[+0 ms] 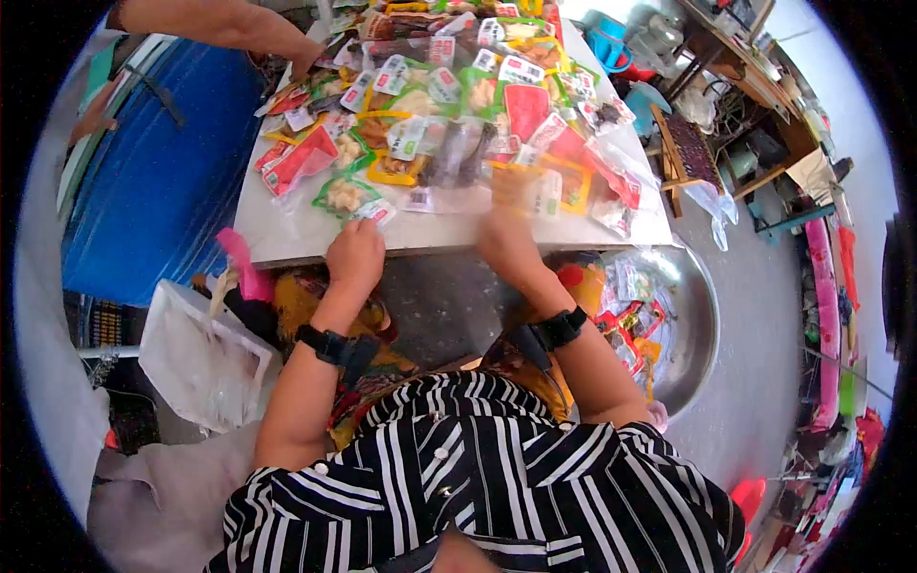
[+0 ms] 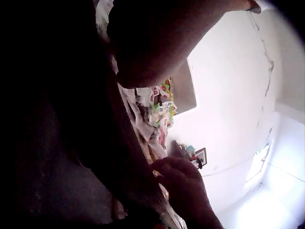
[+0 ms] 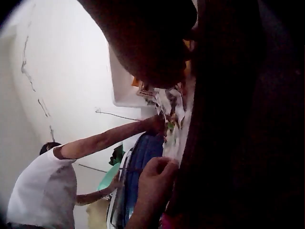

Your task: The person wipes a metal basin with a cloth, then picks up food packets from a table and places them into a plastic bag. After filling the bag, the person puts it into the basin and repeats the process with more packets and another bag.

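My left hand point(image 1: 355, 256) is at the table's front edge, fingers curled, pinching the labelled lower corner of a clear, green-edged packet point(image 1: 344, 196) with pale pieces inside. In the right wrist view the left hand point(image 3: 155, 186) shows its thumb and fingers together at a whitish edge. My right hand point(image 1: 506, 239) is motion-blurred over the front edge, right of centre, below a yellow-edged packet point(image 1: 570, 181) and dark packets point(image 1: 458, 153). Whether it holds anything is unclear. In the left wrist view the right hand point(image 2: 181, 179) appears with bent fingers, in shadow.
Many sealed packets are heaped across the white table point(image 1: 277, 234). Another person's arm point(image 1: 229, 31) reaches into the heap from the back left. A steel basin point(image 1: 702, 329) with packets stands at lower right, a white container point(image 1: 196, 358) at lower left, blue surface point(image 1: 162, 162) to the left.
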Demonstrator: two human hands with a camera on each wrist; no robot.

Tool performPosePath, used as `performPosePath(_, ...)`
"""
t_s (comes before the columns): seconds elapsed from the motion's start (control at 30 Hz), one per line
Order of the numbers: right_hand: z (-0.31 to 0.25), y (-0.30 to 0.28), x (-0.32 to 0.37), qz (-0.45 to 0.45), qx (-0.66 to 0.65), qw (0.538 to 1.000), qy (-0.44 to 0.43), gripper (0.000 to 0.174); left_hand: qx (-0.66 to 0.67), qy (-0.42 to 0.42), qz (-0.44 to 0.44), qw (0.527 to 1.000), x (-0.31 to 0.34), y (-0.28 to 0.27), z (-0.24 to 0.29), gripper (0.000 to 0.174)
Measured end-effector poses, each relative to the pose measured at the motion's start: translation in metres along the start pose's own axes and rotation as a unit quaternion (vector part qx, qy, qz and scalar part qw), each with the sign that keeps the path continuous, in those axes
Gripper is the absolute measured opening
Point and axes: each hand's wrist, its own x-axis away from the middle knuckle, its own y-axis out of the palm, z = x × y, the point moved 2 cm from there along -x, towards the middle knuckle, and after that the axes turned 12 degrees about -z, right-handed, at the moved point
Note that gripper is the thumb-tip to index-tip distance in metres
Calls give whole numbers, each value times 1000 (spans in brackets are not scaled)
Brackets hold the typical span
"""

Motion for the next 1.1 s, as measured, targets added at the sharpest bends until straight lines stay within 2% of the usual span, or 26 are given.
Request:
performPosePath(0.13,0,-4,-5,-22,-32,998,44,14,-47,-20,-21,998,-9,1,0,10)
performPosePath(0.23,0,-3,-9,-50,-19,995,79,14,-22,-23,-14,999,-11,1,1,12)
performPosePath(0.27,0,-3,-10,-60,-10,994,90,13,9,4,0,1000,-10,-1,2,12)
performPosePath(0.33,3,-3,-8,-53,-15,995,79,13,69,58,31,995,-7,-11,5,15)
performPosePath(0.43,3,0,-5,-17,-30,998,52,13,79,28,19,996,-23,-24,-1,20)
performPosePath(0.57,3,1,-2,43,-52,998,16,12,8,16,51,999,-69,-30,-23,23)
performPosePath(0.63,5,3,-1,31,-46,998,24,11,-47,35,47,997,-93,-34,-28,27)
performPosePath(0.83,2,4,4,76,-49,996,-1,6,-72,-18,-42,996,-127,-29,-36,39)
performPosePath(0.93,0,3,5,99,-61,993,-20,9,-105,-7,-119,987,-131,-35,-30,35)
performPosePath(1.03,1,3,5,108,-64,992,-32,10,-197,47,-78,976,-137,-27,-26,30)
performPosePath(1.1,3,3,6,116,-66,990,-34,11,-189,15,-93,978,-146,-22,-26,28)
